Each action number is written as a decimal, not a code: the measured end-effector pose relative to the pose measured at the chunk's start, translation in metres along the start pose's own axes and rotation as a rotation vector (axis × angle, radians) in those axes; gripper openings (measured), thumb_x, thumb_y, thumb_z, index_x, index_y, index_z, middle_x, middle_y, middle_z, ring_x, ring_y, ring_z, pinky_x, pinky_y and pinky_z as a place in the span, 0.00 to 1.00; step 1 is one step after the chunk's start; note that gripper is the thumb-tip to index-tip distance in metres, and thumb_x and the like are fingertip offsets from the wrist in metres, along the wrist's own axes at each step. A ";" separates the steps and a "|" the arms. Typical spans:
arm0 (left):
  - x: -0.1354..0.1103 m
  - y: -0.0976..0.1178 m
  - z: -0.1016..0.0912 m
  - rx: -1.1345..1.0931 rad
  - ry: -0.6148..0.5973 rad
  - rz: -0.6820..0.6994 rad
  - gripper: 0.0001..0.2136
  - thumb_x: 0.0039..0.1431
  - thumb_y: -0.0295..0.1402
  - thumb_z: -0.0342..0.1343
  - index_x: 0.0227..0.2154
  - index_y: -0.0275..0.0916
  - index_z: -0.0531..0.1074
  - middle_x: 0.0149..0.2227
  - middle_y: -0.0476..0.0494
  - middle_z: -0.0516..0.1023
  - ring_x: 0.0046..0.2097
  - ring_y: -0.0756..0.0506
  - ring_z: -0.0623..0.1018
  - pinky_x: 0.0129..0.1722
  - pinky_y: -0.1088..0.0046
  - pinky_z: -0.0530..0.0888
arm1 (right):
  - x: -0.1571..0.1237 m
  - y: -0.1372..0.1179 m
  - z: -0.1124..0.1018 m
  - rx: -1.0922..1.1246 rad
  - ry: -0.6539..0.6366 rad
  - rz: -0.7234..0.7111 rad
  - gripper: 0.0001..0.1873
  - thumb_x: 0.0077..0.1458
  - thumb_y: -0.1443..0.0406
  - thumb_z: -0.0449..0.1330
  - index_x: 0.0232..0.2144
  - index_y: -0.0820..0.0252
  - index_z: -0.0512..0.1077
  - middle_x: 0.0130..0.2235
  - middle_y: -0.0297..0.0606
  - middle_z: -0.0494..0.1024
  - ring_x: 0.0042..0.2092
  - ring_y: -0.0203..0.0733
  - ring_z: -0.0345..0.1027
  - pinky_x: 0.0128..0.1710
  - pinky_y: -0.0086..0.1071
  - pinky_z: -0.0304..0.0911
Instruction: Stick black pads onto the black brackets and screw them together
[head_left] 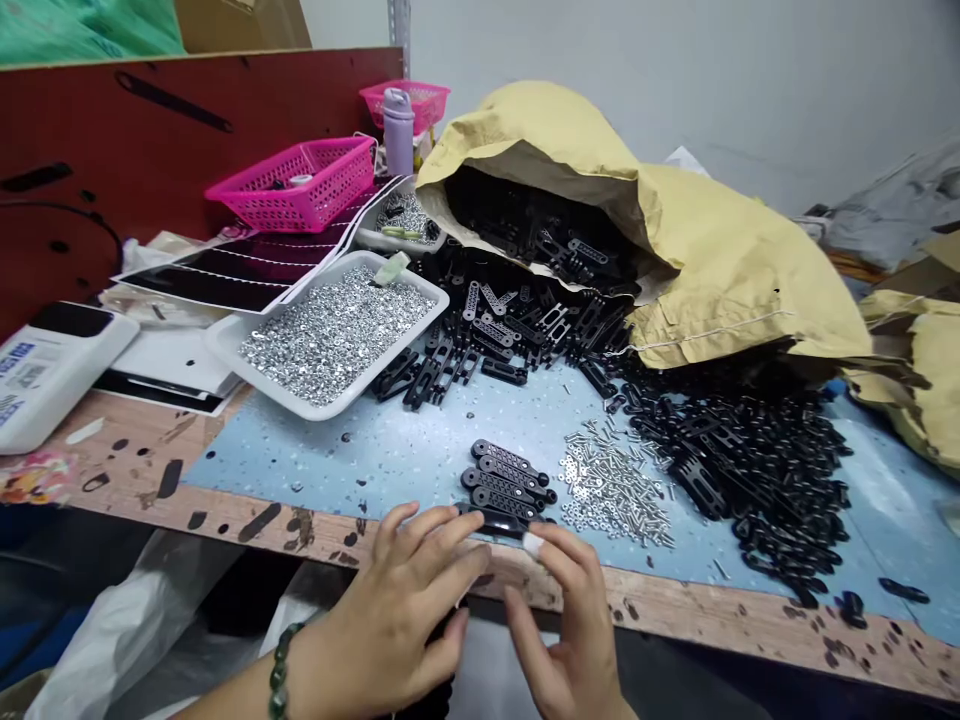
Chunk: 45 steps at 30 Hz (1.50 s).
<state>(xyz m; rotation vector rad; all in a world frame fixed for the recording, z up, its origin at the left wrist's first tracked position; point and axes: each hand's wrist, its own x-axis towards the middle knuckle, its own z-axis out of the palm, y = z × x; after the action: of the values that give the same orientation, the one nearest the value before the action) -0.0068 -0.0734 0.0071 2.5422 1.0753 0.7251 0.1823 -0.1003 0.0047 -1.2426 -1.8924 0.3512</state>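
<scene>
My left hand [416,590] and my right hand [574,610] are at the front edge of the table, fingers stretched and thumbs apart. Between their fingertips lies a glossy black plastic bar [495,521]. The left fingertips touch its left end and the right ones its right end; neither hand wraps around it. One right fingertip has a white covering. Just behind the bar, several black perforated link pieces [506,478] lie side by side in a small stack. Right of them is a loose pile of small silver screws and nuts [619,485].
A white tray [225,345] of small metal nuts stands left. Behind are a pink basket [300,195] and a purple bottle [398,135]. A yellow sack [742,250] spills black parts [787,470] on the right. A white device [60,370] sits far left.
</scene>
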 end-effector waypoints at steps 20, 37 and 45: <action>0.019 -0.011 0.013 0.104 0.081 -0.043 0.16 0.63 0.33 0.50 0.53 0.39 0.68 0.51 0.45 0.75 0.51 0.42 0.71 0.56 0.59 0.51 | 0.047 0.033 0.011 0.531 -0.018 0.850 0.11 0.50 0.58 0.61 0.31 0.59 0.66 0.23 0.28 0.67 0.22 0.32 0.63 0.20 0.25 0.60; 0.018 -0.010 0.015 0.064 0.079 -0.067 0.17 0.64 0.35 0.51 0.54 0.39 0.67 0.51 0.44 0.75 0.51 0.42 0.71 0.55 0.59 0.52 | 0.043 0.034 0.011 0.470 -0.018 0.813 0.11 0.52 0.57 0.59 0.30 0.59 0.67 0.24 0.30 0.68 0.23 0.34 0.65 0.22 0.27 0.62; 0.024 -0.007 0.023 0.112 0.066 -0.087 0.17 0.62 0.33 0.51 0.53 0.40 0.68 0.49 0.43 0.75 0.50 0.41 0.71 0.56 0.57 0.52 | 0.044 0.038 0.005 -0.225 -0.159 0.486 0.09 0.55 0.58 0.56 0.31 0.56 0.62 0.24 0.30 0.69 0.22 0.36 0.63 0.21 0.28 0.56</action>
<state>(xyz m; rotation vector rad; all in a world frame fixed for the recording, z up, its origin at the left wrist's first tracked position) 0.0159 -0.0531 -0.0066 2.5610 1.2730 0.7507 0.1946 -0.0432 -0.0009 -1.8798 -1.7776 0.5127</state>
